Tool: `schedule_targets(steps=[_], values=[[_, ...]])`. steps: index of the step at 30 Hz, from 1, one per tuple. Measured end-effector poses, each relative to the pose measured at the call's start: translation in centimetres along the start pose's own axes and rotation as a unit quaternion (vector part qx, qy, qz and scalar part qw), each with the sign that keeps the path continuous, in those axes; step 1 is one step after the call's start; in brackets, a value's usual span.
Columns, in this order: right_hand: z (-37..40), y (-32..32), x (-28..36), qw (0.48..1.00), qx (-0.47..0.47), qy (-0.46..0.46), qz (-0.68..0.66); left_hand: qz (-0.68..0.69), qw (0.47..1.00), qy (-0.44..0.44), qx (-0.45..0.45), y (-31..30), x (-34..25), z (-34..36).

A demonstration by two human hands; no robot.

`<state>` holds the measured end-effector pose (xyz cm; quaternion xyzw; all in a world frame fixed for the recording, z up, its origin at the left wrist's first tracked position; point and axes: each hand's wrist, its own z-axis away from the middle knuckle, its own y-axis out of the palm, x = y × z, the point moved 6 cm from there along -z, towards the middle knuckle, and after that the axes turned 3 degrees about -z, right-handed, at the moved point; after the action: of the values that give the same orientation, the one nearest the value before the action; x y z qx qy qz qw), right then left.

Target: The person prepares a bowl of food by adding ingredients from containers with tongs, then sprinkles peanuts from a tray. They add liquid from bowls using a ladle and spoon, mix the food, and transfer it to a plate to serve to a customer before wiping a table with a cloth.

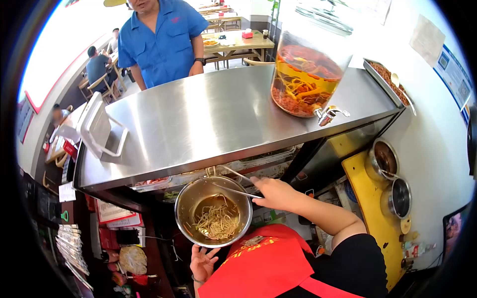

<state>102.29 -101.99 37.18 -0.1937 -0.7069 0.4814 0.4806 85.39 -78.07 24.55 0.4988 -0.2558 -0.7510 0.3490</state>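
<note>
A round steel bowl (pixel 183 218) holds a tangle of brownish-green shredded food (pixel 217 221) with some liquid. My left hand (pixel 202 263) is under the bowl's near edge, its fingertips touching the rim. My right hand (pixel 272 192), right of the bowl, is closed around long metal tongs (pixel 238 191). One arm of the tongs reaches over the bowl; the other extends past its far rim, near a small bit of pale food.
Beyond the bowl runs a steel counter (pixel 198 124) with a large glass jar (pixel 305 79), a white stand (pixel 97 126) and a tray (pixel 387 82). A person in blue (pixel 161 44) stands behind it. Two pots sit on a yellow surface (pixel 360 174) at right.
</note>
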Motion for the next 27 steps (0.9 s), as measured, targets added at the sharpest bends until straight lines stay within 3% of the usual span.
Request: schedule_targets(steps=[3, 7, 8, 9, 10, 11, 12, 13, 15, 18, 21, 27], values=[[-0.9, 1.2, -0.6, 0.998, 0.058, 0.024, 0.009, -0.003, 1.0, -0.002, 0.001, -0.3, -0.1, 0.1], [0.4, 1.2, -0.5, 0.993, 0.079, -0.076, -0.034, -0.01, 1.0, 0.003, 0.003, -0.5, -0.2, 0.1], [1.0, -0.4, 0.5, 0.984, 0.132, -0.048, -0.107, -0.024, 1.0, 0.012, 0.004, -0.6, -0.2, 0.2], [1.9, -1.1, 0.8, 0.948, 0.262, 0.062, -0.173, -0.036, 0.999, 0.019, 0.023, -0.5, -0.3, 0.0], [2.8, -1.7, 0.7, 0.938, 0.272, 0.033, -0.213, -0.056, 0.998, 0.027, 0.024, 0.0, -0.5, 0.0], [3.3, -2.8, 1.2, 0.929, 0.298, 0.063, -0.21, -0.036, 0.999, 0.032, 0.025, 0.2, -0.6, 0.0], [3.8, -3.5, 0.7, 0.923, 0.286, 0.099, -0.238, -0.026, 0.999, 0.032, 0.025, 0.4, -0.6, 0.0], [3.7, -4.5, 0.1, 0.957, 0.224, 0.04, -0.18, -0.019, 0.999, 0.036, 0.032, 0.5, -0.8, -0.2], [3.4, -6.3, -1.2, 0.958, 0.142, 0.19, -0.163, -0.024, 0.999, 0.036, 0.032, 0.0, -0.6, -0.4], [2.1, -7.4, -3.6, 0.959, 0.018, 0.274, -0.075, -0.042, 0.998, 0.023, 0.05, -0.1, -0.5, -0.8], [0.3, -6.7, -5.4, 0.928, 0.044, 0.365, -0.058, -0.06, 0.997, 0.001, 0.057, 0.3, -0.4, -1.3], [-2.6, -3.0, -8.3, 0.949, 0.047, 0.31, -0.029, -0.051, 0.99, -0.04, 0.127, 1.6, 1.3, -3.6]])
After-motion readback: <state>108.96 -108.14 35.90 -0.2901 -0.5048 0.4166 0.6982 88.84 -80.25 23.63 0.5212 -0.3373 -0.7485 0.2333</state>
